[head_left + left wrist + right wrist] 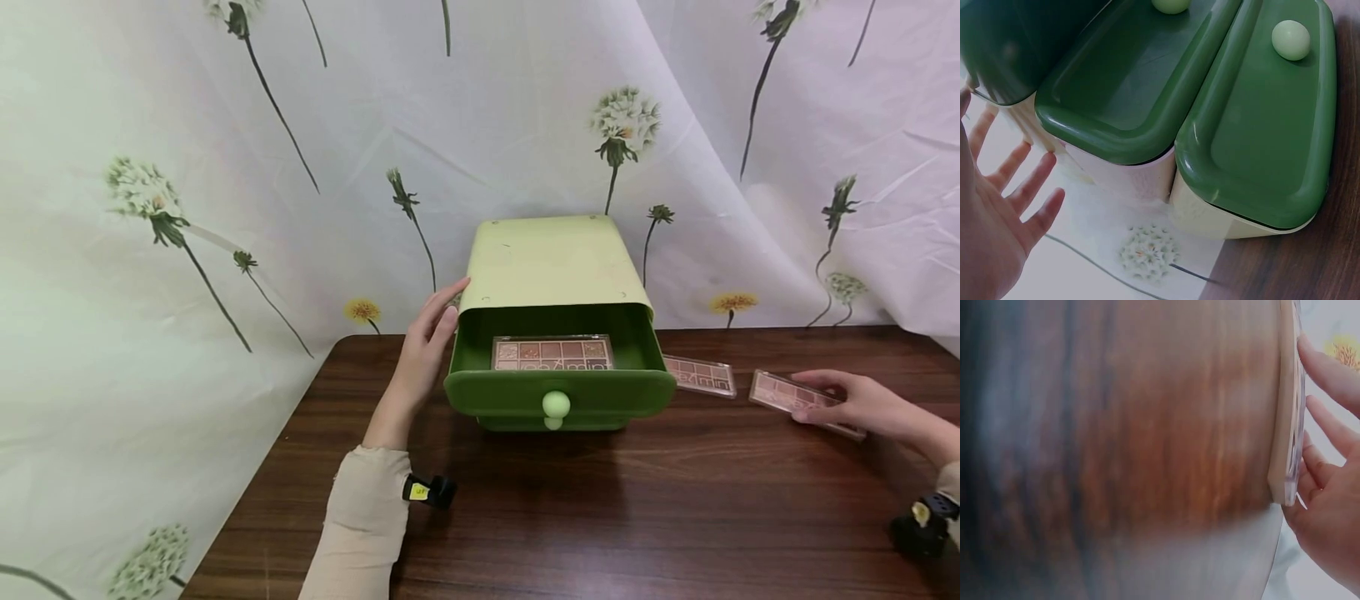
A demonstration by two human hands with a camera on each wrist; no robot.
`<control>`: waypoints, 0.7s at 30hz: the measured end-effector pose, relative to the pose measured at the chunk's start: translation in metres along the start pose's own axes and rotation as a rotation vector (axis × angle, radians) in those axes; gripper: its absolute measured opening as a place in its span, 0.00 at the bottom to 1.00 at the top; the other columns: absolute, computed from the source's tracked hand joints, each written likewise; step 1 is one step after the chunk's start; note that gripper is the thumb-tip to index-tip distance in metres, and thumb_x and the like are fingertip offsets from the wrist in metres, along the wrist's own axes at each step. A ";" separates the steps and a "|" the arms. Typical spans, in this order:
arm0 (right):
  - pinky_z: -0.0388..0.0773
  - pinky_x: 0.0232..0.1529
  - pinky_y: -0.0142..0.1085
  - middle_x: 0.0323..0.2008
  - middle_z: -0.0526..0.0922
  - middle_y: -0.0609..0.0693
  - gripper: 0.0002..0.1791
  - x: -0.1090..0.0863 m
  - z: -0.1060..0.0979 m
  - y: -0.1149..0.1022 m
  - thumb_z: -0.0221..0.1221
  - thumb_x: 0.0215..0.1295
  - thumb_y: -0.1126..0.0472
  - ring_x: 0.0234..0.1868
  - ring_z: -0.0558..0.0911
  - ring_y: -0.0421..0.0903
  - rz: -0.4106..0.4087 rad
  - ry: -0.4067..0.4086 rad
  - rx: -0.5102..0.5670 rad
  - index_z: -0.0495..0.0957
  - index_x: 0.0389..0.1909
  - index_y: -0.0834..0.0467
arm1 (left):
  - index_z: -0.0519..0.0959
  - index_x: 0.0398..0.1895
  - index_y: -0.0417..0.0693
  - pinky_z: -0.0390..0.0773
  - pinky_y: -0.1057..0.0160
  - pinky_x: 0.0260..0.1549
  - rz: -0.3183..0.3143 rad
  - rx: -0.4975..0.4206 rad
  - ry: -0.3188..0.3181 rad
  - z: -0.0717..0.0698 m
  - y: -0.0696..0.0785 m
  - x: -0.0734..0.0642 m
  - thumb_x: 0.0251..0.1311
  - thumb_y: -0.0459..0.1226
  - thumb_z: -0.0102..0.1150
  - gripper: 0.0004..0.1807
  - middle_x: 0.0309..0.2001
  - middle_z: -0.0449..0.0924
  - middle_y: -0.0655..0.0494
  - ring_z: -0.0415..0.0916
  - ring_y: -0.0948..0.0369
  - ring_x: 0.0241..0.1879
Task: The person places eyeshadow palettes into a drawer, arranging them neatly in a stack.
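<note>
A green drawer cabinet (555, 262) stands on the table with its top drawer (498, 396) pulled out. An eyeshadow palette (552, 350) with a clear lid lies inside that drawer. My left hand (426, 346) rests against the cabinet's left side, its fingers extended; the left wrist view shows this hand (1004, 212) with fingers spread. At the right, my right hand (862, 406) pinches a second eyeshadow palette (776, 393) across its long edges, thumb on the near one. The right wrist view shows that palette (1286, 425) edge-on beside the fingers.
Another eyeshadow palette (701, 376) lies on the dark wooden table (570, 517), between the cabinet and my right hand. Below the pulled-out drawer, a lower drawer (1260, 125) with a round knob is closed. A white cloth (337, 125) with dandelion prints hangs behind.
</note>
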State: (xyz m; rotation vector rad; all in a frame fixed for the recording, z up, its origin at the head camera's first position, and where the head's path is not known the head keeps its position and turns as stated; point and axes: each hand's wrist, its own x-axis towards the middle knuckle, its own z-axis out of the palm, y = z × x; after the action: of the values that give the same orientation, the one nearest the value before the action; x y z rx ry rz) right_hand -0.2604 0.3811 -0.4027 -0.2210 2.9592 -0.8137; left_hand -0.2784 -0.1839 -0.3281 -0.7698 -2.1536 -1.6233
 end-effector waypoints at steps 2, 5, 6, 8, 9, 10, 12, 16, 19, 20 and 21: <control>0.69 0.44 0.39 0.57 0.71 0.77 0.42 0.002 0.001 -0.001 0.71 0.58 0.51 0.51 0.74 0.57 0.002 -0.012 -0.014 0.68 0.63 0.75 | 0.67 0.73 0.56 0.63 0.46 0.64 0.001 0.000 0.001 0.000 0.000 0.000 0.76 0.46 0.41 0.25 0.71 0.63 0.57 0.62 0.57 0.68; 0.69 0.43 0.40 0.54 0.72 0.77 0.40 0.004 0.002 0.000 0.71 0.58 0.54 0.49 0.74 0.58 -0.030 -0.025 -0.023 0.68 0.62 0.76 | 0.67 0.73 0.56 0.63 0.46 0.64 0.002 -0.005 0.000 0.000 0.000 0.000 0.76 0.46 0.42 0.25 0.71 0.63 0.57 0.62 0.57 0.67; 0.70 0.42 0.38 0.53 0.73 0.75 0.40 0.004 0.003 0.000 0.71 0.57 0.55 0.47 0.74 0.54 -0.049 -0.026 -0.024 0.68 0.61 0.76 | 0.67 0.73 0.55 0.63 0.46 0.64 0.001 -0.007 -0.001 0.000 -0.001 0.000 0.76 0.46 0.42 0.25 0.71 0.63 0.57 0.62 0.57 0.67; 0.69 0.40 0.34 0.50 0.75 0.72 0.38 0.005 0.003 0.002 0.72 0.56 0.58 0.44 0.74 0.45 -0.089 -0.028 -0.028 0.69 0.60 0.77 | 0.68 0.73 0.55 0.63 0.46 0.63 0.002 -0.011 -0.002 0.000 -0.001 0.000 0.76 0.46 0.42 0.25 0.71 0.62 0.57 0.62 0.57 0.67; 0.69 0.39 0.32 0.49 0.76 0.70 0.37 0.005 0.004 0.003 0.72 0.55 0.59 0.42 0.73 0.41 -0.108 -0.027 -0.029 0.70 0.59 0.77 | 0.68 0.73 0.54 0.63 0.46 0.63 0.003 -0.014 -0.002 0.000 -0.001 0.000 0.76 0.46 0.42 0.25 0.71 0.62 0.57 0.62 0.57 0.67; 0.68 0.38 0.30 0.49 0.77 0.69 0.37 0.006 0.004 0.003 0.73 0.55 0.59 0.42 0.72 0.39 -0.117 -0.026 -0.034 0.70 0.59 0.77 | 0.68 0.73 0.54 0.63 0.46 0.63 0.004 -0.015 -0.002 0.000 -0.001 0.000 0.76 0.46 0.42 0.25 0.71 0.62 0.56 0.62 0.57 0.67; 0.68 0.38 0.29 0.48 0.77 0.69 0.36 0.006 0.004 0.003 0.73 0.54 0.59 0.41 0.71 0.36 -0.125 -0.020 -0.038 0.71 0.58 0.77 | 0.68 0.73 0.54 0.63 0.46 0.64 0.006 -0.016 0.000 0.000 -0.001 0.000 0.76 0.46 0.42 0.25 0.71 0.62 0.56 0.62 0.57 0.67; 0.68 0.38 0.29 0.49 0.78 0.69 0.36 0.008 0.003 0.003 0.73 0.54 0.58 0.41 0.71 0.37 -0.116 -0.015 -0.049 0.72 0.57 0.76 | 0.67 0.73 0.54 0.62 0.45 0.64 0.009 -0.011 0.000 0.000 0.000 0.000 0.76 0.47 0.42 0.25 0.71 0.62 0.56 0.62 0.57 0.68; 0.69 0.37 0.29 0.48 0.78 0.68 0.36 0.008 0.003 0.003 0.73 0.55 0.57 0.41 0.72 0.39 -0.106 -0.017 -0.055 0.72 0.57 0.77 | 0.67 0.73 0.54 0.62 0.45 0.64 0.009 -0.009 -0.002 -0.001 0.000 0.000 0.76 0.47 0.42 0.25 0.71 0.63 0.56 0.61 0.57 0.68; 0.69 0.37 0.30 0.47 0.78 0.68 0.36 0.008 0.003 0.002 0.73 0.55 0.57 0.40 0.72 0.39 -0.105 -0.016 -0.055 0.72 0.57 0.77 | 0.67 0.73 0.54 0.62 0.45 0.64 0.008 -0.011 -0.003 -0.001 0.000 0.000 0.76 0.47 0.42 0.25 0.71 0.63 0.56 0.61 0.57 0.68; 0.69 0.37 0.30 0.47 0.79 0.68 0.36 0.008 0.003 0.002 0.73 0.55 0.57 0.40 0.72 0.39 -0.103 -0.015 -0.054 0.72 0.56 0.77 | 0.67 0.73 0.54 0.62 0.45 0.64 0.007 -0.012 -0.003 -0.001 0.000 0.000 0.76 0.47 0.42 0.25 0.71 0.63 0.56 0.61 0.57 0.68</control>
State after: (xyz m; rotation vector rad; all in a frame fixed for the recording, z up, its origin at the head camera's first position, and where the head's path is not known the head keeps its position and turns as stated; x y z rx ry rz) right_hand -0.2680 0.3799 -0.4063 -0.3835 2.9794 -0.7397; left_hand -0.2786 -0.1845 -0.3281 -0.7833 -2.1428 -1.6339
